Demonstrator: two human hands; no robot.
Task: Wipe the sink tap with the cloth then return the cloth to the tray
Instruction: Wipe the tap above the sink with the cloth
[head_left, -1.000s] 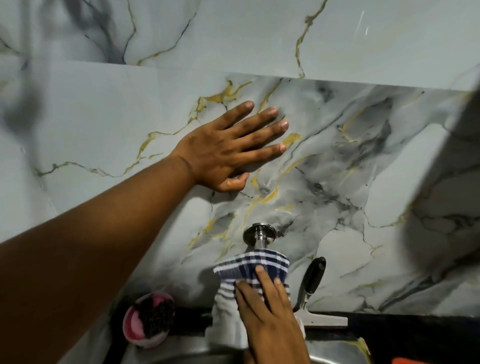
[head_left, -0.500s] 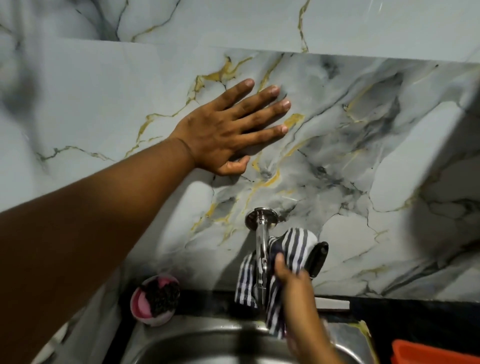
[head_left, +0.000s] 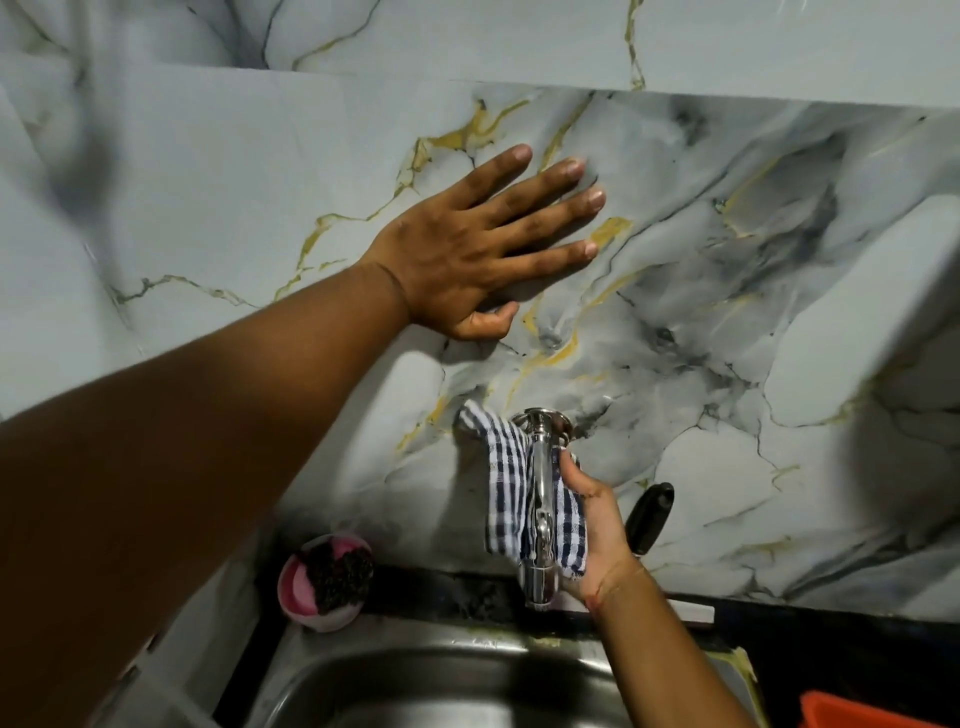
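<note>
A chrome tap sticks out of the marble wall above the steel sink. A blue-and-white checked cloth is wrapped behind and under the tap's spout, its top end reaching the wall flange. My right hand cups the cloth from the right side and presses it against the spout. My left hand lies flat on the wall above, fingers spread, holding nothing. An orange tray corner shows at the bottom right.
A pink bowl with a dark scrubber sits on the ledge left of the tap. A black-handled squeegee leans on the wall right of my right hand. My left forearm crosses the left half of the view.
The cloth has shifted from the tap's right side to wrap its left and underside, reaching up to the wall flange. My right hand rose along the spout. My left hand stayed on the wall.
</note>
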